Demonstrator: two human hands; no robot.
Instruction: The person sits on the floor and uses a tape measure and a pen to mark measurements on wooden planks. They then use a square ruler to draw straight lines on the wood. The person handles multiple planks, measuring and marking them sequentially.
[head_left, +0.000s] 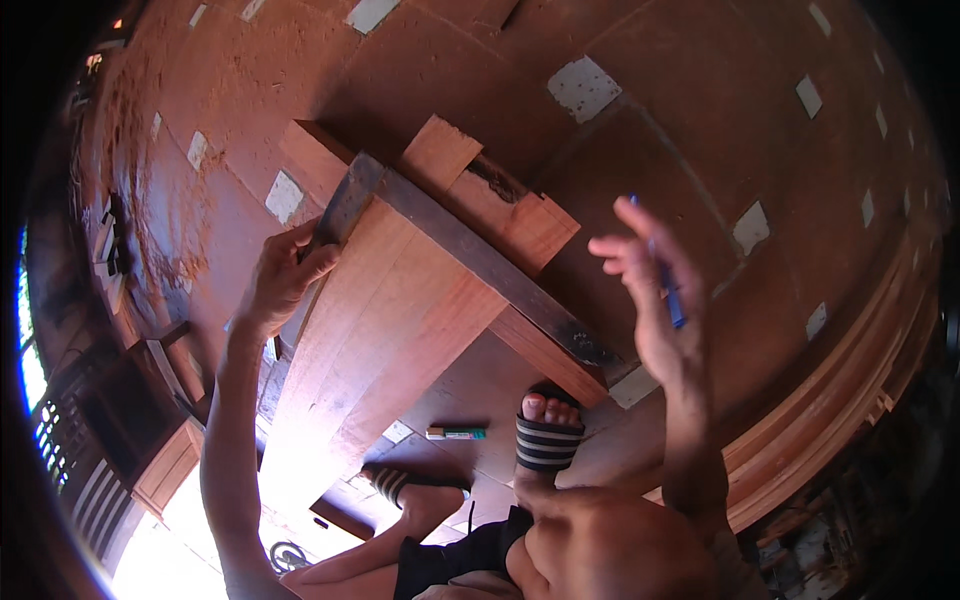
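A pale reddish wooden board slants up from the lower left. Across its far end lies a dark L-shaped carpenter's square, its long arm running toward the lower right and its short arm along the board's left side. My left hand grips the short arm, thumb on top, most fingertips hidden. Off to the right, my right hand is raised apart from the board and holds a blue pen. Its fingers are slightly blurred, some stretched out. Wooden blocks support or sit just beyond the square; which, I cannot tell.
A small green-and-white packet or tube lies on the floor near my foot in a striped sandal. Long timber planks are stacked at the right. A wooden panel stands at the lower left. Pale tile pieces dot the reddish floor.
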